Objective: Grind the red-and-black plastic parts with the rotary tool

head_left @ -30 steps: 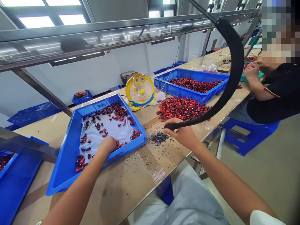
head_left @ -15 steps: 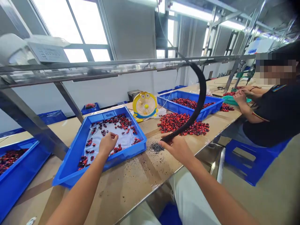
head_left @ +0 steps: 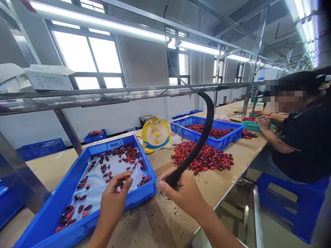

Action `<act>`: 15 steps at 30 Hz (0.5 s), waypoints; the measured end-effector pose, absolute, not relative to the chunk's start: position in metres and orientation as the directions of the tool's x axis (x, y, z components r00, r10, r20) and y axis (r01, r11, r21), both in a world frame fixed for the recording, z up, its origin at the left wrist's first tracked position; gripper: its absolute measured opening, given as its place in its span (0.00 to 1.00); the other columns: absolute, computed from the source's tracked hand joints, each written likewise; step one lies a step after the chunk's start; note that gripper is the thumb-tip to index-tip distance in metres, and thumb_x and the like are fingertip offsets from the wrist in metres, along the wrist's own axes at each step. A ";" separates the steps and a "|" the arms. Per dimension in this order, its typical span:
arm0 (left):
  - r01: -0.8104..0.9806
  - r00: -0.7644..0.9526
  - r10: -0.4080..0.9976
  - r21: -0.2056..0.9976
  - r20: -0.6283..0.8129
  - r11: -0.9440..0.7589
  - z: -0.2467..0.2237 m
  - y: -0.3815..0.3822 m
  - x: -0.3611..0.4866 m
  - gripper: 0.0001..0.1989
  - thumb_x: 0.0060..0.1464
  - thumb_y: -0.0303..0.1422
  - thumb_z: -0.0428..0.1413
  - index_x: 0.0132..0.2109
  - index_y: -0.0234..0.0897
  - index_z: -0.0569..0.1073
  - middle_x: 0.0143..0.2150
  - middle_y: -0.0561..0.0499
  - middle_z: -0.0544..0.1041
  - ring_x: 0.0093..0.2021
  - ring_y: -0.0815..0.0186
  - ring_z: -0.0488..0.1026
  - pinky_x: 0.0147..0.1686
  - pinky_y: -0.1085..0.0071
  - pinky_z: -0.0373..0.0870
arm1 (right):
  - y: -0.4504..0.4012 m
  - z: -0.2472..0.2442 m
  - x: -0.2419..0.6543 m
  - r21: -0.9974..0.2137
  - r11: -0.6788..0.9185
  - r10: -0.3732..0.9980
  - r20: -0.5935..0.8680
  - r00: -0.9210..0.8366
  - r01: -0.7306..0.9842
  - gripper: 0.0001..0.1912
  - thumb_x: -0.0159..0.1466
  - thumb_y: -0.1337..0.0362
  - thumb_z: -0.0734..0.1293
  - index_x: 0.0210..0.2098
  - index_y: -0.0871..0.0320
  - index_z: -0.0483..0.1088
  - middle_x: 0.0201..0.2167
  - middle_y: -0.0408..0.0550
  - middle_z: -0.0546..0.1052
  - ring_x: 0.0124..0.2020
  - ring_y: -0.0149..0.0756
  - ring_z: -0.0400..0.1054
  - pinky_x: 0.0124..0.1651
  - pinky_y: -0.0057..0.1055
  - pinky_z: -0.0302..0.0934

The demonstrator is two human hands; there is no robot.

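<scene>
My left hand (head_left: pixel 116 193) is over the near right side of a blue tray (head_left: pixel 143 197), thumb and curled fingers apart with nothing visible between them. In the tray, small red and black pieces (head_left: pixel 130 153) lie scattered on a white sheet (head_left: pixel 113 172). My right hand (head_left: pixel 184 193) is wrapped round the lower end of a thick black hose (head_left: pixel 200 144), which curves up to the metal rail. What is at the hose's tip is hidden by my fingers. Just beyond the right hand, a heap of red and black pieces (head_left: pixel 204 156) lies on the table.
A yellow cartoon-faced fan (head_left: pixel 156 133) stands behind the tray. Another blue tray (head_left: pixel 219 143) of pieces sits beyond the heap. Black crumbs (head_left: pixel 165 203) litter the table (head_left: pixel 144 227). A metal rail (head_left: pixel 108 96) crosses above. A co-worker (head_left: pixel 305 137) sits at right by a green basket (head_left: pixel 252 125).
The view has tilted up, so the table sits lower in the picture. My left thumb and fingers have parted, and that hand is nearer the tray's near side. My right hand still grips the hose.
</scene>
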State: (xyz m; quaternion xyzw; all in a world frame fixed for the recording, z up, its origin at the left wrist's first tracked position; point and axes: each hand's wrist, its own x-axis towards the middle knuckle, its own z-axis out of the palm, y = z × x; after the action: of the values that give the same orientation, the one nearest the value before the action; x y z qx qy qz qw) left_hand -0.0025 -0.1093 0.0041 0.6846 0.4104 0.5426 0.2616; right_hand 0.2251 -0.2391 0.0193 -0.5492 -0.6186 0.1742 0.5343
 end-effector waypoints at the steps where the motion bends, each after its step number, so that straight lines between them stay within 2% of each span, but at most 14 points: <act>1: 0.255 0.060 0.848 0.813 0.526 -0.523 0.004 -0.111 0.000 0.27 0.53 0.60 0.67 0.42 0.40 0.82 0.40 0.47 0.85 0.35 0.57 0.79 0.34 0.66 0.76 | -0.237 0.020 0.228 -0.799 0.362 0.858 0.487 0.164 0.481 0.15 0.75 0.52 0.71 0.48 0.59 0.76 0.37 0.44 0.79 0.33 0.31 0.74 0.37 0.32 0.74; 4: 0.186 0.043 0.862 0.843 0.505 -0.504 0.000 -0.115 0.005 0.26 0.49 0.59 0.70 0.39 0.41 0.83 0.34 0.49 0.82 0.35 0.58 0.78 0.33 0.67 0.75 | -0.232 0.022 0.238 -0.794 0.424 0.836 0.528 0.150 0.435 0.19 0.74 0.47 0.70 0.47 0.59 0.76 0.26 0.37 0.72 0.23 0.27 0.66 0.27 0.26 0.65; 8: 0.125 0.056 0.893 0.884 0.446 -0.450 -0.012 -0.124 0.007 0.23 0.48 0.56 0.74 0.37 0.41 0.85 0.34 0.48 0.83 0.35 0.58 0.79 0.36 0.68 0.77 | -0.226 0.017 0.250 -0.810 0.424 0.822 0.532 0.203 0.405 0.19 0.72 0.45 0.69 0.49 0.53 0.78 0.18 0.35 0.71 0.19 0.31 0.68 0.22 0.26 0.62; 11: 0.085 0.066 0.918 0.915 0.390 -0.395 -0.022 -0.133 0.006 0.22 0.49 0.54 0.74 0.38 0.41 0.86 0.34 0.48 0.84 0.34 0.59 0.79 0.36 0.68 0.78 | -0.225 0.007 0.257 -0.808 0.386 0.796 0.536 0.282 0.445 0.16 0.71 0.46 0.71 0.47 0.49 0.77 0.17 0.35 0.74 0.19 0.33 0.68 0.23 0.27 0.63; 15: 0.025 0.117 0.946 0.951 0.303 -0.307 -0.029 -0.149 0.007 0.22 0.50 0.53 0.75 0.38 0.39 0.86 0.35 0.45 0.87 0.30 0.61 0.79 0.33 0.68 0.78 | -0.227 -0.005 0.265 -0.783 0.373 0.778 0.556 0.293 0.497 0.16 0.69 0.46 0.73 0.50 0.47 0.77 0.22 0.37 0.79 0.22 0.37 0.76 0.24 0.29 0.68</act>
State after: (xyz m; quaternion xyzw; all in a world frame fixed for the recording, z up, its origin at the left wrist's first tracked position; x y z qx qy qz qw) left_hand 0.0069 -0.1488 -0.0290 0.6090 0.3985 0.5318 0.4330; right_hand 0.2652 -0.2266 -0.0050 -0.5472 -0.5825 0.1190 0.5891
